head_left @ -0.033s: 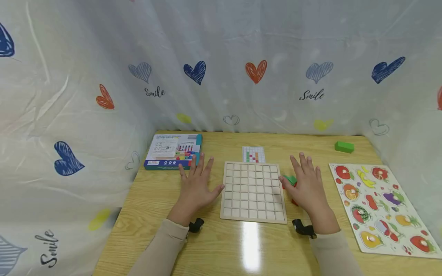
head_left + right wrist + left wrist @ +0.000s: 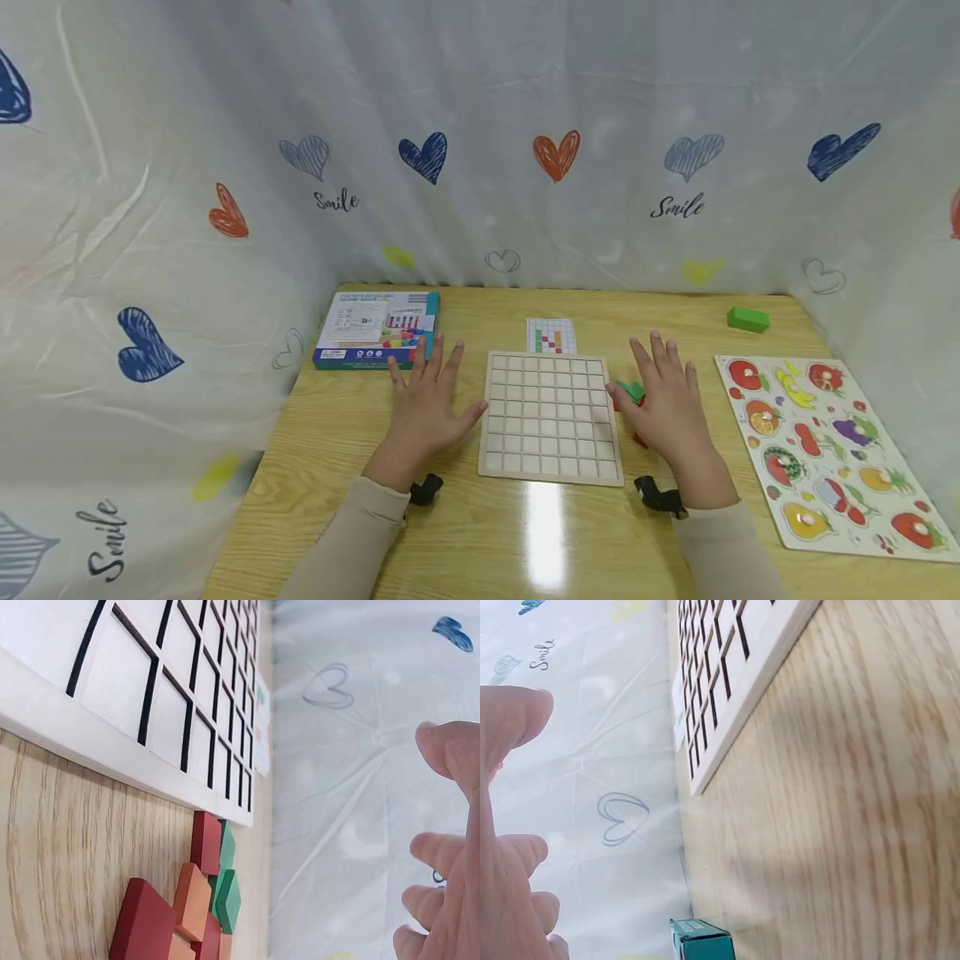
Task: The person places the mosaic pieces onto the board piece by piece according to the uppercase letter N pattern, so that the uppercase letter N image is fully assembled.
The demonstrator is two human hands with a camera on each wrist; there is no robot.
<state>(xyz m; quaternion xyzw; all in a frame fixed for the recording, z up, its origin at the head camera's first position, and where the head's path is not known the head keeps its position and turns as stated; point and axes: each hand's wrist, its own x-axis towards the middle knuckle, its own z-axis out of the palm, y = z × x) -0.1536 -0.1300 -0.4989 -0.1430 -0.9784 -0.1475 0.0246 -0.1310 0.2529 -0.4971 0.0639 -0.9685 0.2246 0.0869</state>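
Note:
A square wooden grid board lies between the two hands. My left hand is on its left, fingers spread, holding nothing; the thumb tip overlaps the board's left edge in the head view. On the other side, my right hand spreads its fingers, also with nothing in it. Both hands appear raised above the table in the wrist views. Beneath the right hand, partly hidden by it in the head view, are several small tiles: red, orange and green. Behind the board lies a pattern card with coloured squares.
A flat boxed set lies at the back left of the wooden table. At the back right is a green block. A fruit puzzle board lies along the right side. Printed curtains surround the table.

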